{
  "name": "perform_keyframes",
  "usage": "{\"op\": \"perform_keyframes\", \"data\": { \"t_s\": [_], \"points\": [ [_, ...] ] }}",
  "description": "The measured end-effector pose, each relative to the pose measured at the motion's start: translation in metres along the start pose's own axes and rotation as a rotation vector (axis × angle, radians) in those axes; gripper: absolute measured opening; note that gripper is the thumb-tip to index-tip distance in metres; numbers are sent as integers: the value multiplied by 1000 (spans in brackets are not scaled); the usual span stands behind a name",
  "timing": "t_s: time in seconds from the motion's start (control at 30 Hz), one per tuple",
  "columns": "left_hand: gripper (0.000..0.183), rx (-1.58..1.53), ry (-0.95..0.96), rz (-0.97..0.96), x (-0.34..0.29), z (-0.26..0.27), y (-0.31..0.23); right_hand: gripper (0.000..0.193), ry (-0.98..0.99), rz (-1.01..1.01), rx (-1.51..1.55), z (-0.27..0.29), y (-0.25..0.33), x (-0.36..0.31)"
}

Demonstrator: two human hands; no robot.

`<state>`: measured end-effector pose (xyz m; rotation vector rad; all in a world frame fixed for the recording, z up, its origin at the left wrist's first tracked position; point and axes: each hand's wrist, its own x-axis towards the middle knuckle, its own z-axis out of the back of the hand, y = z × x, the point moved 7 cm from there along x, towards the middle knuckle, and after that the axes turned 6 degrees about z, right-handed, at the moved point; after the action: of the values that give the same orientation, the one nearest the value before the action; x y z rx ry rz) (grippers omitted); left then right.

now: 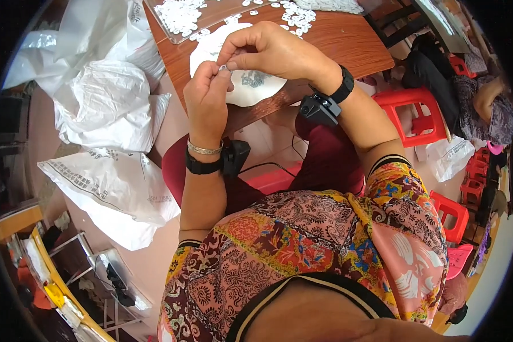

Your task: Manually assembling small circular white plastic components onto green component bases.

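Fingertips of my left hand [204, 96] and my right hand [279, 52] meet over the table's near edge. Both are closed in a pinch on a small white plastic piece [222, 68], mostly covered by the fingers. Beneath them lies a white rounded sheet [242, 98] with a patch of grey marks or tiny grey parts; I cannot tell which. Beyond my hands, many small white oval pieces [298, 18] are spread on the brown wooden table [347, 40]. More of them fill a clear tray [176, 39] at the far left.
White woven sacks [105, 102] stand left of the table, and another sack [117, 191] lies nearer on the floor. Red plastic stools [413, 117] are on the right, with another person [490, 108] seated beyond. A shelf [57, 290] with clutter stands at the lower left.
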<state>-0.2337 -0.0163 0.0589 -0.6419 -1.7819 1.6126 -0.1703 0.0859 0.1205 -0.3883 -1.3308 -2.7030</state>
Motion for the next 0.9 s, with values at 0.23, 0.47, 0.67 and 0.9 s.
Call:
{"op": "perform_keyframes", "data": {
  "t_s": [0.23, 0.47, 0.67, 0.9],
  "points": [
    [14, -97, -37, 31, 1, 10, 1, 12, -71, 75, -361, 11, -16, 4],
    [12, -221, -45, 60, 5, 19, 9, 10, 88, 144, -718, -12, -35, 3],
    [11, -261, -57, 68, 5, 21, 8, 6, 101, 168, -930, -25, -50, 9],
    [12, -282, -63, 78, 4, 22, 8, 9, 48, 151, -927, -22, -52, 9]
  ]
}}
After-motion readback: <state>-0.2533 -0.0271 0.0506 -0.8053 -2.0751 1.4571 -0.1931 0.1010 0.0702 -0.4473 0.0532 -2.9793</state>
